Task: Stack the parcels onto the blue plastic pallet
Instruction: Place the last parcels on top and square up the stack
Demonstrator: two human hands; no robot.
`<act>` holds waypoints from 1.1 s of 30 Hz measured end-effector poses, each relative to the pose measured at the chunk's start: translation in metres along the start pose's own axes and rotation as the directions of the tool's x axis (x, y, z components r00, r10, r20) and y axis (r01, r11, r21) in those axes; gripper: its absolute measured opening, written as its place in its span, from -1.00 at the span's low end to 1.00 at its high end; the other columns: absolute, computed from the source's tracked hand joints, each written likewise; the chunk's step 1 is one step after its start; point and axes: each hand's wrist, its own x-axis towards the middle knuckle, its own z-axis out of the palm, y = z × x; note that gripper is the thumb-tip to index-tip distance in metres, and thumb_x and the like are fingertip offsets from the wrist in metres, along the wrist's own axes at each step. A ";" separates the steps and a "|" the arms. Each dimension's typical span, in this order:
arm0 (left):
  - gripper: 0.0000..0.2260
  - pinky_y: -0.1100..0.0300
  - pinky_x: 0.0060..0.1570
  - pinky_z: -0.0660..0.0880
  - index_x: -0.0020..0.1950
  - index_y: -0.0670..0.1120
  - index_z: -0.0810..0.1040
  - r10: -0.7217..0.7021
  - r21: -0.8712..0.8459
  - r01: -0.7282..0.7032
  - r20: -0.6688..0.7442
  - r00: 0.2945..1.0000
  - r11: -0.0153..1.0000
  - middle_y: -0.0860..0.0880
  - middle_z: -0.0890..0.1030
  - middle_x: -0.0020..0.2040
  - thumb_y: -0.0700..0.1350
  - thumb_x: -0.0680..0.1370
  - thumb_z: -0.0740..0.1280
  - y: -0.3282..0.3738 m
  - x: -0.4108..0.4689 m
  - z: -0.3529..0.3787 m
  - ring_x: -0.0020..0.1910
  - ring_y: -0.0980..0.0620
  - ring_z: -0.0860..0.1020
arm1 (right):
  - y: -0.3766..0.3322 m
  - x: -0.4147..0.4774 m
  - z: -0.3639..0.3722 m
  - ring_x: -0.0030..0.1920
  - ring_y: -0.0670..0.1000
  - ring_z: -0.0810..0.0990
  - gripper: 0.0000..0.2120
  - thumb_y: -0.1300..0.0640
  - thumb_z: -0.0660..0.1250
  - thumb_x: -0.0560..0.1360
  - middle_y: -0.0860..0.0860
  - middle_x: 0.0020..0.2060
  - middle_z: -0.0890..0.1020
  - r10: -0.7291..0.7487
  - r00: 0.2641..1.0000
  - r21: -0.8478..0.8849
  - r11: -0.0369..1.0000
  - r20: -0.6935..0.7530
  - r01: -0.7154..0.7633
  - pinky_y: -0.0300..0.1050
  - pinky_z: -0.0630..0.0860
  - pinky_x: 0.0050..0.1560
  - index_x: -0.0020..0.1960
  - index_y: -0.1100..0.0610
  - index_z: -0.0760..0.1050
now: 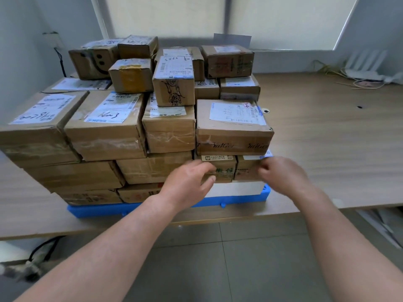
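Head view: two bare forearms reach forward to the near right corner of a pile of parcels (109,127)
Pallet: the blue pallet (239,201) lies flat on the wooden bench (327,138), close to its front edge; only its front rim and right corner show under the load
Parcels: brown cardboard boxes, most with white labels, cover the pallet in several layers, with smaller ones on top toward the back
Small box: a low box with green print (224,171) sits in the front row, on a white box (237,188) and under a wide labelled box (233,127)
Neighbour box: a second small box (247,168) stands just to the right of it, touching it
Left hand: the left hand (187,184) has its fingers lightly bent and spread, fingertips laid against the front of the small box with green print, thumb apart below them
Right hand: the right hand (281,175) is blurred, fingers curled in at the right front edge of the second small box; whether they pinch it I cannot tell
Behind: a white router (366,68) and loose cables lie at the far right of the bench, below pale window blinds (174,16)
Below: grey floor tiles (218,258)
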 end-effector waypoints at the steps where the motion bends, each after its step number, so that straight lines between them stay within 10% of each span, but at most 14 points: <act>1: -0.71 0.25 0.08 0.46 0.30 -0.01 0.49 0.020 0.012 -0.019 -0.038 0.999 1.000 0.06 0.55 0.16 0.00 0.61 0.20 -0.001 -0.001 -0.004 0.12 0.11 0.49 | 0.009 0.002 -0.004 -0.14 0.12 0.49 -0.77 -0.03 0.15 0.57 0.04 -0.21 0.53 0.095 0.994 0.012 0.995 -0.060 -0.094 -0.11 0.36 -0.20 -0.14 0.06 0.48; 5: -0.74 0.23 0.09 0.47 0.26 -0.04 0.52 0.034 0.016 -0.033 -0.095 0.995 0.999 0.04 0.58 0.14 -0.04 0.61 0.23 -0.006 -0.008 -0.010 0.11 0.10 0.51 | 0.027 0.019 -0.004 -0.08 0.16 0.48 -0.59 -0.14 0.14 0.60 0.14 -0.08 0.58 0.291 0.947 0.324 0.916 -0.136 -0.236 -0.04 0.38 -0.15 0.02 0.20 0.52; 12: -0.74 0.27 0.06 0.43 0.26 -0.03 0.52 -0.029 0.027 0.031 -0.099 0.995 0.999 0.04 0.58 0.15 -0.03 0.61 0.23 -0.010 -0.016 -0.013 0.13 0.09 0.50 | 0.018 0.037 0.008 0.07 0.03 0.52 -0.72 0.14 0.08 0.62 0.03 0.11 0.57 0.065 0.995 0.801 0.591 0.072 -0.097 0.06 0.47 0.20 0.23 -0.03 0.47; 21: -0.63 0.16 0.23 0.34 0.41 -0.01 0.39 -0.109 0.112 0.114 -0.052 0.993 0.987 0.03 0.44 0.34 0.02 0.62 0.17 -0.006 -0.015 -0.016 0.32 0.03 0.35 | 0.024 0.038 -0.001 0.02 0.01 0.55 -0.64 0.20 0.03 0.65 0.08 0.15 0.54 -0.009 0.994 0.757 0.649 0.109 -0.077 -0.13 0.51 -0.14 0.38 0.02 0.39; 27: -0.60 0.11 0.32 0.34 0.45 -0.02 0.34 -0.086 0.186 0.089 -0.024 0.996 0.979 0.04 0.40 0.38 0.04 0.62 0.16 -0.005 -0.018 -0.016 0.37 0.03 0.31 | 0.025 0.036 -0.003 0.17 0.09 0.49 -0.63 0.13 0.05 0.66 0.05 0.22 0.50 -0.020 0.993 0.664 0.745 0.117 -0.064 0.06 0.48 0.14 0.44 -0.02 0.32; 33: -0.66 0.21 0.11 0.45 0.33 -0.04 0.49 0.094 0.219 -0.058 -0.157 0.983 0.974 0.02 0.56 0.21 0.04 0.59 0.23 0.001 -0.020 -0.052 0.19 0.07 0.47 | 0.026 0.034 -0.043 0.27 0.17 0.48 -0.62 0.09 0.15 0.63 0.16 0.31 0.51 0.110 0.964 0.431 0.903 -0.242 0.005 -0.01 0.40 0.19 0.41 0.17 0.40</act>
